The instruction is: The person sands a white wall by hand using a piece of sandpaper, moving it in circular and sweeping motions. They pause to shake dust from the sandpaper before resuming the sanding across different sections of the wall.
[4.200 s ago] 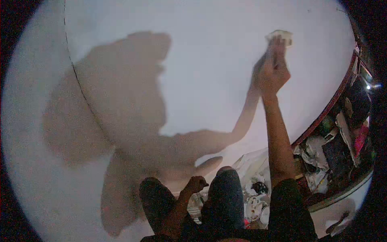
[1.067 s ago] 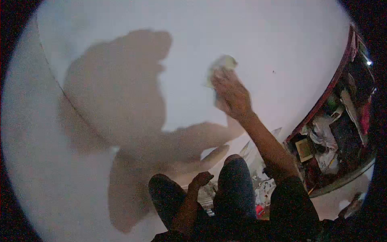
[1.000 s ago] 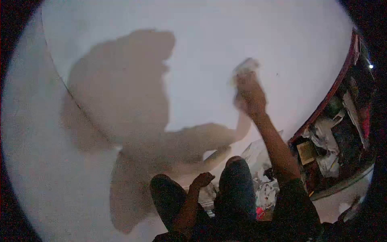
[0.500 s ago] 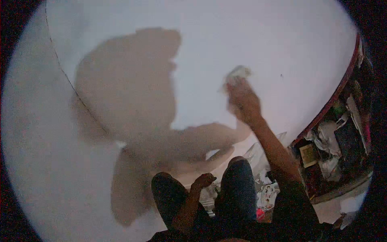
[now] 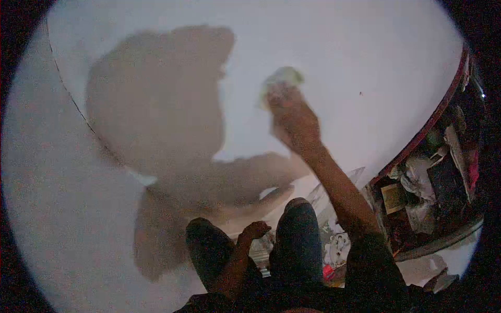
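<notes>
right hand (image 5: 296, 124) holding a pale pad (image 5: 287, 77) at a white surface (image 5: 339, 47)
the right grip pinches the pad, blurred at its edges, near the upper middle of the view, just right of a large shadow (image 5: 162, 99). the left hand (image 5: 254, 230) is curled between two dark-trousered knees (image 5: 296, 235); whether that grip encloses anything, i cannot tell. beyond the surface's dark red edge (image 5: 422, 133), a yellowish square (image 5: 393, 198) sits among clutter.

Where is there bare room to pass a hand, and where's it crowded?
The plain white surface is free above the right hand and its pale pad, and rightward to the dark red strip, bar one dark speck. Past the strip, crumpled pale material crowds in.
</notes>
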Action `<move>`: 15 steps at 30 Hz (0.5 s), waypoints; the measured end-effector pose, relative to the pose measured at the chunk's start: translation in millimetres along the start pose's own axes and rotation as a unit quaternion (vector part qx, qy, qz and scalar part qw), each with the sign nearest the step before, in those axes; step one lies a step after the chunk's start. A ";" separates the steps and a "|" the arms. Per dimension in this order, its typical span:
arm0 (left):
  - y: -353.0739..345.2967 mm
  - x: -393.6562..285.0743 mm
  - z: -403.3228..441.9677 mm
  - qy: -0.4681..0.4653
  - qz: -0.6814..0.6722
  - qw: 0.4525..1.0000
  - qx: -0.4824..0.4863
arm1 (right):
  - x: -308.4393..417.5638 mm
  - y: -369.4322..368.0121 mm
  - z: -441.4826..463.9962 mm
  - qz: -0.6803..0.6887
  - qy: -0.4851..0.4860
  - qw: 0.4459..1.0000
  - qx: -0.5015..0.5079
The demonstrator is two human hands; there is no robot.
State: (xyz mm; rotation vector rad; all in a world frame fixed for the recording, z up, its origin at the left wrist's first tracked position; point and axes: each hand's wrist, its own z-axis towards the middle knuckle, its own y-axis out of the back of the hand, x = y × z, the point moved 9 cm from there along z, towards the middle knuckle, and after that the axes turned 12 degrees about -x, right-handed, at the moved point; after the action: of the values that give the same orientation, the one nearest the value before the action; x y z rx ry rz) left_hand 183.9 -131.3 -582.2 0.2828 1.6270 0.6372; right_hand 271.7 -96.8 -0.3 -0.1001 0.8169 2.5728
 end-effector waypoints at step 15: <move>8.9 -11.3 1.7 -0.084 0.088 0.992 0.028 | 86.2 -26.6 -37.2 0.191 0.140 0.971 -0.045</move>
State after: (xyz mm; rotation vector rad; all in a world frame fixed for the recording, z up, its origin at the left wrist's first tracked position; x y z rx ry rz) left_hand 185.9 -129.6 -567.9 0.5119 1.4707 0.6820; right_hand 203.0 -65.2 -62.0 -0.3735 0.8915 3.0061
